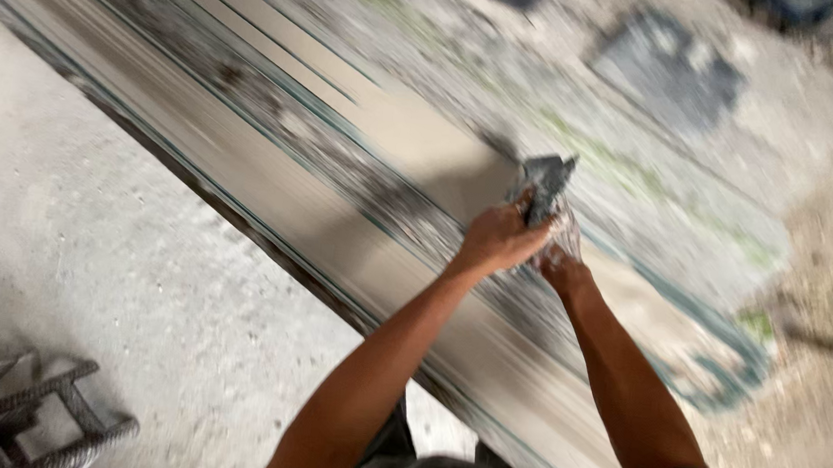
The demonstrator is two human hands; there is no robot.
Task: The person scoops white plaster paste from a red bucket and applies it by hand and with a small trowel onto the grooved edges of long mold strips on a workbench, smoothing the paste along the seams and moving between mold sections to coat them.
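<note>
Grey, flat-bladed tool sits up out of the left hand, whose grip is wrapped tight round its lower end; it looks stiff and light, best taken low on the handle. Just right of that grip, touching it, the right hand presses close below the blade, though blur hides whether its grip clasps the tool too. Under both lie long pale boards streaked with dark residue, on a dusty concrete floor
</note>
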